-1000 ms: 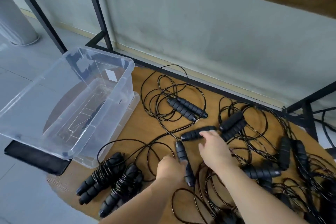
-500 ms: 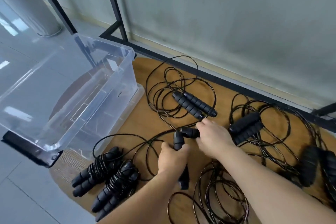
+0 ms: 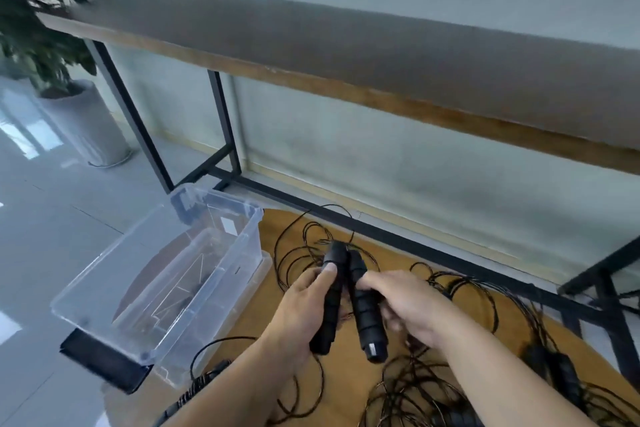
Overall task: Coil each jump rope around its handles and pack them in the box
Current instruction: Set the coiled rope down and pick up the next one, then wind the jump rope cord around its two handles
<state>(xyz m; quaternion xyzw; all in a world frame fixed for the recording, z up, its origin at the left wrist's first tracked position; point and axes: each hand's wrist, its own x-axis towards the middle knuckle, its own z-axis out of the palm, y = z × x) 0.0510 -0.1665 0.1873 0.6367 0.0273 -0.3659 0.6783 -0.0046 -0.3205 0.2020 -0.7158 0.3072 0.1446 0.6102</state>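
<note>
Above the wooden mat (image 3: 263,319), right of the clear box (image 3: 221,274): two black handles (image 3: 349,302), raised side by side. Left hand (image 3: 298,315) grips one, thumb along it; right hand (image 3: 412,305), fingers curled, pinches the other. Advice: square the ends, clamp both in one hand, then wind the trailing rope (image 3: 301,246) snugly.

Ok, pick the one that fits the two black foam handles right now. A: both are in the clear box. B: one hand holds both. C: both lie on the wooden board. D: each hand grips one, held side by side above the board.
D: the left hand grips one handle and the right hand the other handle, side by side above the board.
</note>
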